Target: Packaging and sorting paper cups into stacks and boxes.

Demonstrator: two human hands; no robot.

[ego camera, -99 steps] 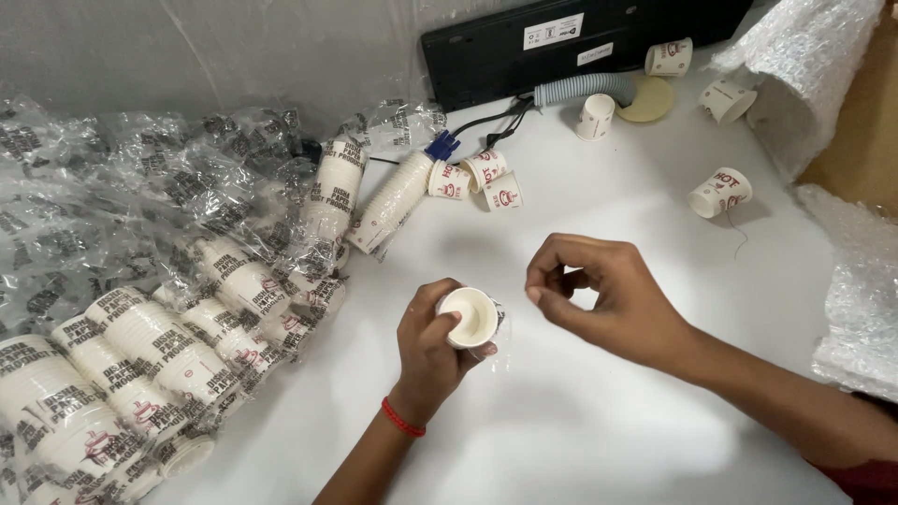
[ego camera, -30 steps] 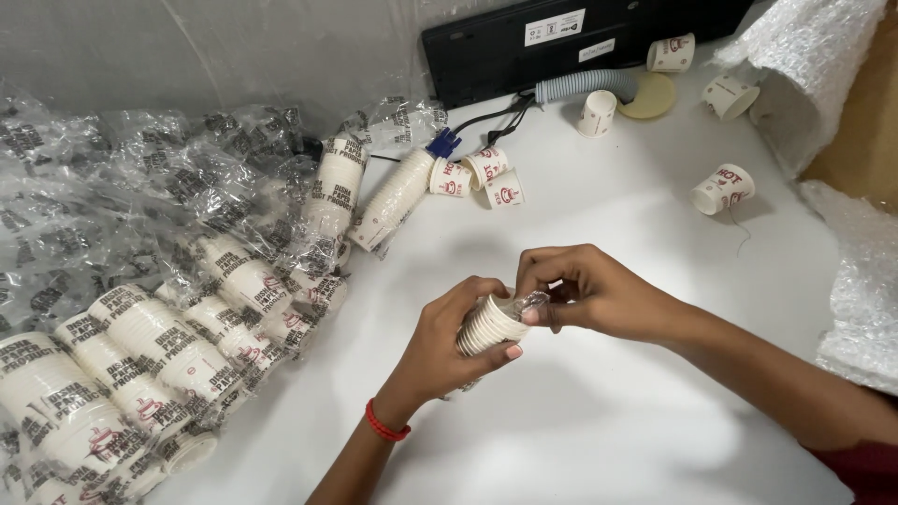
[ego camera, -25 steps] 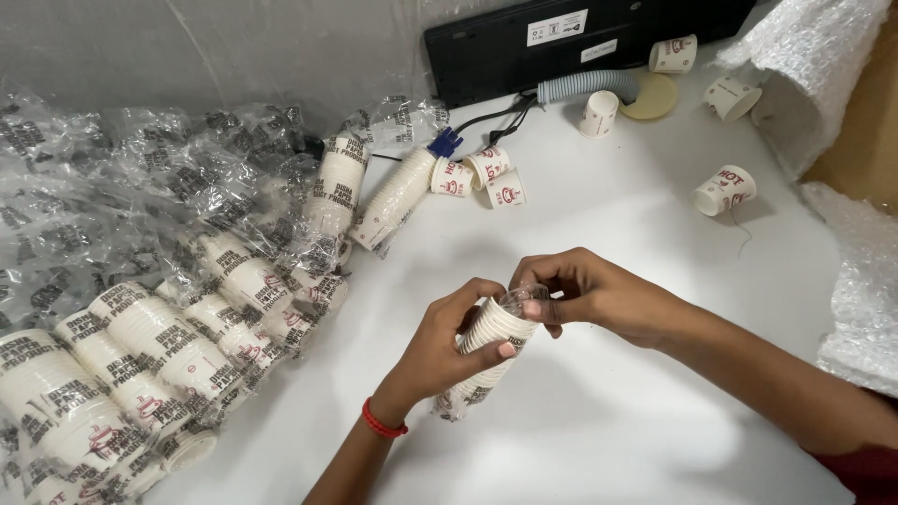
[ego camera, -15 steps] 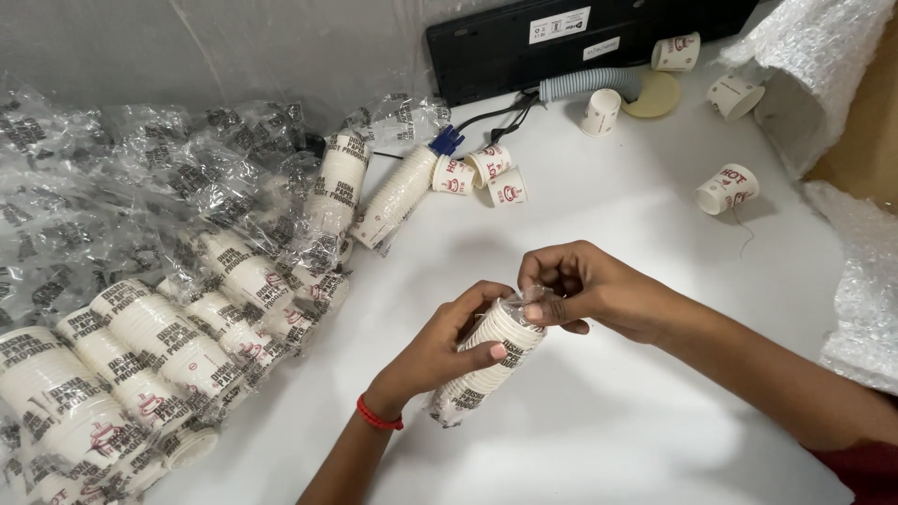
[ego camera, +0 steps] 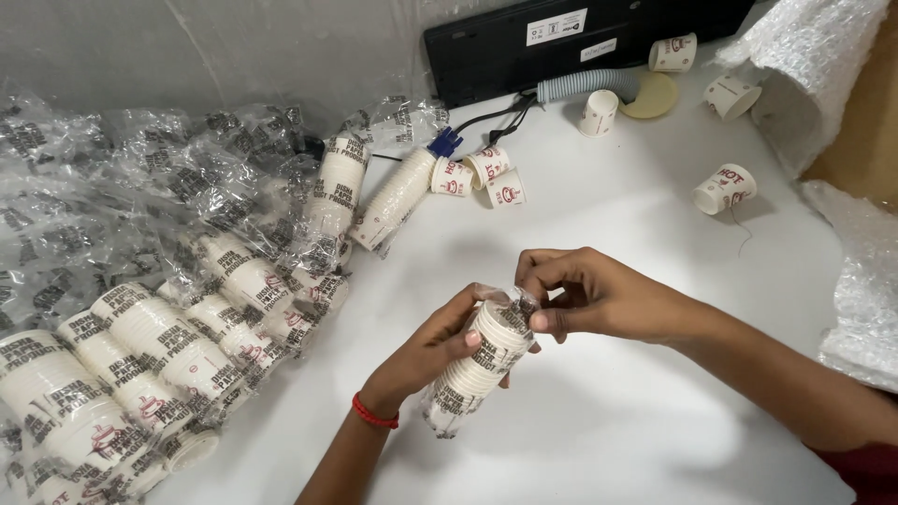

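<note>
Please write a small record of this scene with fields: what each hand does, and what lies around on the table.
left hand: grips a plastic-wrapped stack of paper cups, tilted above the white table
right hand: fingers pinch the clear wrap at the stack's top end
wrist: red band on the left arm
left of hands: pile of wrapped cup sleeves
far side: black device, grey corrugated hose
loose cups: several single ones, such as one lying on its side
right edge: bubble wrap

White paper cups with red print, red wristband, white table
</note>
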